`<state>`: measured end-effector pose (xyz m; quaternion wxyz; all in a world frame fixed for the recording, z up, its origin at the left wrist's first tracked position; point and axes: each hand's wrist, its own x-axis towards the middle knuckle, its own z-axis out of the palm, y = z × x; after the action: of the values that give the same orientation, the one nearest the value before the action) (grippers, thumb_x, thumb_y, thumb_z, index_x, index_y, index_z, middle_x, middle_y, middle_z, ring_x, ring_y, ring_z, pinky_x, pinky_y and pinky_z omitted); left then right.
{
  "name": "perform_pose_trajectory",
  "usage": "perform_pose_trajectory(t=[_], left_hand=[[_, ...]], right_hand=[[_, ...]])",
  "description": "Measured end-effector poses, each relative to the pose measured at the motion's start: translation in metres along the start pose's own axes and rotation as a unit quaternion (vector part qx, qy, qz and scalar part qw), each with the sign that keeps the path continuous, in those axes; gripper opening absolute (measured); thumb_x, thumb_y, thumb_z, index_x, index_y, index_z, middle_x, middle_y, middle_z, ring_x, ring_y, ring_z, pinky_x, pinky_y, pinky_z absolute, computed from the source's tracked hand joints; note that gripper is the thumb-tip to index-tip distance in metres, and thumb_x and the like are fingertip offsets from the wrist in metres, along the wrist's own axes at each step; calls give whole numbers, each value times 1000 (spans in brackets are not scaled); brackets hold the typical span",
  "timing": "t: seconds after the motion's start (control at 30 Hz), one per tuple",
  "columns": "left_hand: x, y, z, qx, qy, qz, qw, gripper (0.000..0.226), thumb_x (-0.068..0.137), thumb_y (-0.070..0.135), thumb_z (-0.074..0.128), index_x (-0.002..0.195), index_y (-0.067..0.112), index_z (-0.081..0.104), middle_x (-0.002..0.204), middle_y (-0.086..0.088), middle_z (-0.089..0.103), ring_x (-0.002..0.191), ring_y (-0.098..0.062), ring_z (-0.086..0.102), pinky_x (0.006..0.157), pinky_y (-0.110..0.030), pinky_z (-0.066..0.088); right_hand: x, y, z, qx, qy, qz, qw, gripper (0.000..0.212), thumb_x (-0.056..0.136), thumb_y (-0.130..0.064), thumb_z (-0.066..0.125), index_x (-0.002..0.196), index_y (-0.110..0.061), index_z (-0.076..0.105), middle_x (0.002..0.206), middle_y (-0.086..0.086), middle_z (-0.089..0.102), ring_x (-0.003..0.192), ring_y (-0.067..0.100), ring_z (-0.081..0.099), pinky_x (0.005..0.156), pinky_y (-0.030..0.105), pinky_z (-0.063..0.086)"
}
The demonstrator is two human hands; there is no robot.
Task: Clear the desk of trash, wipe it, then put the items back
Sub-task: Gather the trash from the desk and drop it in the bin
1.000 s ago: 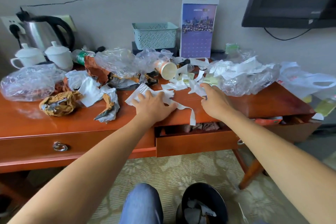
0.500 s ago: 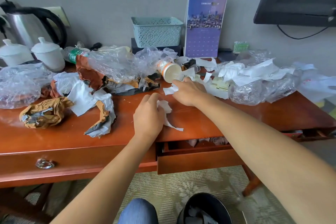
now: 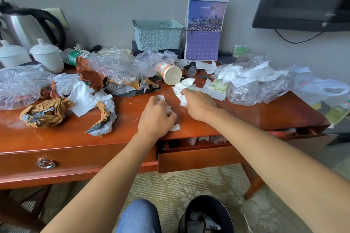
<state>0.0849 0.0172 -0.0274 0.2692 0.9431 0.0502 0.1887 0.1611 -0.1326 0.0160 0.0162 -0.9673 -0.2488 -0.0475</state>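
Near the front edge of the desk (image 3: 265, 117), at its middle, both hands work among white paper scraps. The left hand (image 3: 156, 117) has its fingers curled round a crumpled tissue (image 3: 167, 108), bits of which poke out by the fingertips and under the palm. Just beside it, the right hand (image 3: 198, 105) grips a larger wad of paper (image 3: 182, 89) that lies against the desktop.

Behind the hands, a tipped cup (image 3: 170, 73) lies on its side amid clear plastic bags (image 3: 117, 66) and torn brown wrappers (image 3: 45, 112). Toward the right edge sits a heap of tissues and plastic (image 3: 251, 81), with a white carrier bag (image 3: 320, 87) hanging past the corner. At the back left corner stand a kettle (image 3: 28, 26) and two lidded mugs (image 3: 47, 55); along the back edge are a pale basket (image 3: 158, 34) and a calendar (image 3: 205, 26).

Below the desktop, a drawer (image 3: 197, 157) is pulled partly out. On the floor, a black bin (image 3: 208, 213) with paper in it stands beside the person's knee (image 3: 140, 215).
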Motion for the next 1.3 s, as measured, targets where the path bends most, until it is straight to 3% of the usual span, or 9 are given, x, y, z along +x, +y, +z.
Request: perform_pose_trajectory(t=[0.1, 0.23, 0.4, 0.57, 0.63, 0.83, 1.0, 1.13, 1.3], left_hand=[[-2, -2, -1, 10, -29, 13, 999, 37, 94, 25, 61, 122, 2, 64, 135, -12, 53, 118, -32, 56, 92, -38, 49], [-12, -1, -4, 21, -12, 45, 999, 25, 104, 17, 55, 114, 0, 71, 128, -11, 62, 111, -33, 62, 84, -33, 46], [-28, 2, -11, 6, 19, 66, 998, 18, 101, 7, 60, 112, 4, 74, 113, -10, 70, 102, -29, 68, 75, -27, 45], [-34, 15, -25, -31, 41, 89, 995, 20, 99, 6, 62, 114, 8, 74, 113, -6, 73, 101, -21, 69, 75, -16, 43], [-33, 24, -32, -40, 55, 95, 993, 21, 98, 6, 63, 116, 9, 74, 115, -6, 74, 103, -22, 70, 81, -20, 44], [-40, 55, -47, -62, 69, 104, 990, 26, 98, 10, 65, 123, 13, 71, 123, -5, 72, 110, -24, 66, 83, -19, 39], [-57, 78, -48, -93, 36, 156, 983, 29, 97, 15, 68, 126, 18, 68, 124, 0, 71, 111, -18, 65, 85, -15, 37], [-85, 95, -35, -108, -19, 198, 974, 28, 96, 19, 71, 124, 20, 69, 125, 4, 71, 115, -15, 62, 91, -17, 39], [-128, 101, -5, -115, -82, 253, 957, 31, 93, 21, 76, 122, 16, 68, 119, 7, 69, 110, -5, 60, 91, 0, 33]], right_hand=[[-23, 13, -3, 33, -18, 21, 999, 40, 100, -6, 53, 139, -12, 47, 133, 12, 59, 117, 36, 60, 83, 45, 51], [-48, 31, -7, 76, -33, 44, 996, 32, 103, -7, 50, 131, -8, 65, 138, 12, 54, 124, 35, 54, 101, 42, 46], [-65, 47, -21, 218, 91, 107, 966, 24, 103, -7, 50, 106, -4, 73, 113, 19, 64, 104, 35, 62, 80, 33, 46], [-72, 51, -49, 309, 183, 155, 920, 20, 102, -13, 55, 116, -8, 69, 112, 5, 65, 99, 21, 58, 80, 28, 42], [-72, 51, -58, 381, 218, 163, 884, 9, 101, -17, 60, 108, -18, 65, 107, -2, 65, 94, 16, 60, 77, 28, 46], [-78, 47, -78, 489, 286, 160, 808, 8, 96, -19, 68, 102, -20, 64, 104, 1, 70, 97, 19, 67, 81, 29, 53], [-128, 55, -88, 500, 282, 153, 804, 10, 91, -18, 73, 89, -26, 67, 90, -4, 72, 85, 15, 70, 74, 30, 55], [-191, 69, -79, 523, 259, 163, 795, 12, 89, -15, 75, 87, -25, 69, 87, -1, 73, 73, 10, 68, 54, 17, 49], [-256, 80, -41, 516, 203, 175, 813, 12, 90, -7, 73, 92, -19, 72, 86, -2, 73, 68, -2, 64, 60, 13, 47]])
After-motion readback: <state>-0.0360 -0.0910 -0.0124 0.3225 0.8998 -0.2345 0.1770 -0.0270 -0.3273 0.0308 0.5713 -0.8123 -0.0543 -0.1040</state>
